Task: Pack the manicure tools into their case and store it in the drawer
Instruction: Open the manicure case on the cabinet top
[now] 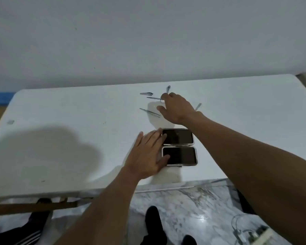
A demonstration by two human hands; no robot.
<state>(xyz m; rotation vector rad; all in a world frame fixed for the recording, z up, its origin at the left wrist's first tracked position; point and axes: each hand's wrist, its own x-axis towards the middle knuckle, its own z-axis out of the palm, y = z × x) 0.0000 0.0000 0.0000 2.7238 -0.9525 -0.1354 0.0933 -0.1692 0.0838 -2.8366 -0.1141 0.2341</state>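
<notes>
The manicure case (179, 147) lies open on the white table (60, 121), both dark halves facing up. My left hand (148, 154) rests flat on its left edge, fingers spread. Beyond the case, my right hand (177, 107) reaches over several metal tools, and its fingertips touch small scissors (155, 98). Tweezers (149, 112) lie left of that hand. A clipper (146, 93) and another tool (168, 89) lie farther back. A thin file (198, 106) shows just right of the wrist.
The table stands against a plain wall. Its near edge runs above a marble floor (193, 209), where my legs and dark shoes show. Cables and a small device (251, 232) lie on the floor at the lower right. A wooden bar (34, 206) runs under the table's left side.
</notes>
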